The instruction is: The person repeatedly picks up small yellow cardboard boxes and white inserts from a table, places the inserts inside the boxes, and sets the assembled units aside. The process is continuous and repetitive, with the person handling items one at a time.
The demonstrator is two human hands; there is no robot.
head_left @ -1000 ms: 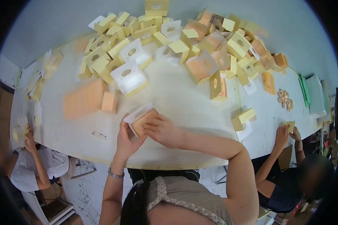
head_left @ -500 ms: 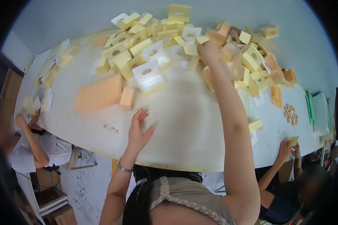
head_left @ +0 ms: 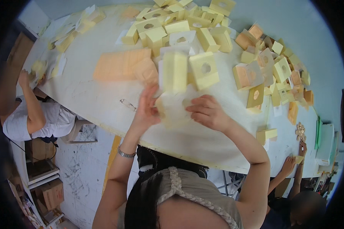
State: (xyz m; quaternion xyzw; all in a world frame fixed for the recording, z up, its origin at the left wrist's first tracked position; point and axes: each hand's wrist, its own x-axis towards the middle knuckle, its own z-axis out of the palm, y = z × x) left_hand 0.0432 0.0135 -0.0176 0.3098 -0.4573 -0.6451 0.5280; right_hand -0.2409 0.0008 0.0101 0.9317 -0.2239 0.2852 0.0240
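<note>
A small pale yellow-and-white card box (head_left: 174,110), smeared by motion, is between my two hands over the near part of the table. My left hand (head_left: 146,108) curls its fingers at the box's left edge, blurred. On the right edge, the fingers of my right hand (head_left: 209,112) are closed. Just beyond stands an upright yellow card box (head_left: 174,72), and to its right leans another yellow box with a round hole (head_left: 204,69). Next to my left fingertips lies an orange card piece (head_left: 145,71), touching a long orange stack (head_left: 116,65).
A heap of yellow boxes (head_left: 177,26) lies at the far middle. Yellow and orange boxes (head_left: 281,72) pile up on the right, near small gold discs (head_left: 300,131). Co-workers' hands show at left (head_left: 24,79) and right (head_left: 288,166), handling yellow pieces. The table's near edge (head_left: 187,161) curves before me.
My right hand has drawn back from the far pile toward my left hand, and a pale card box is now between them. The view has shifted. The right co-worker's hand reaches the gold discs.
</note>
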